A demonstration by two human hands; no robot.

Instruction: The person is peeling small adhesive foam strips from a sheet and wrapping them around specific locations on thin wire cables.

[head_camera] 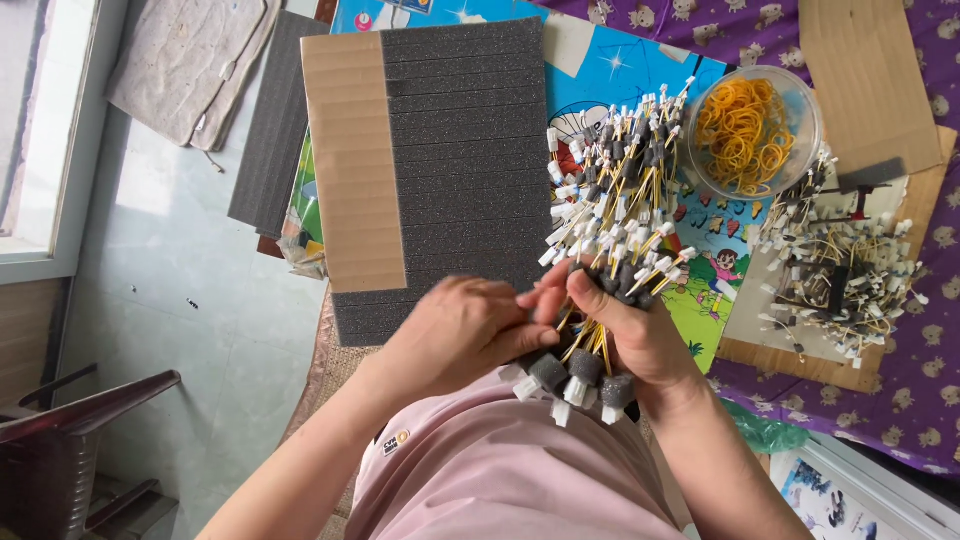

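Observation:
My right hand (640, 335) grips a thick bundle of thin yellow wires (615, 190) with white connector ends and small dark foam sleeves; the bundle fans out away from me, and a few foam-capped ends (580, 375) stick out below my fist. My left hand (460, 335) is closed beside it, fingertips pinched at the bundle where the two hands meet. What the left fingers pinch is hidden. Both hands hover over a dark grey foam sheet (470, 150) cut into strips.
A clear bowl of yellow-orange rubber bands (752, 130) stands at the upper right. A loose pile of similar wires (840, 270) lies on cardboard at the right. A cardboard strip (352, 160) covers the foam's left side. A dark plastic chair (60, 440) stands lower left.

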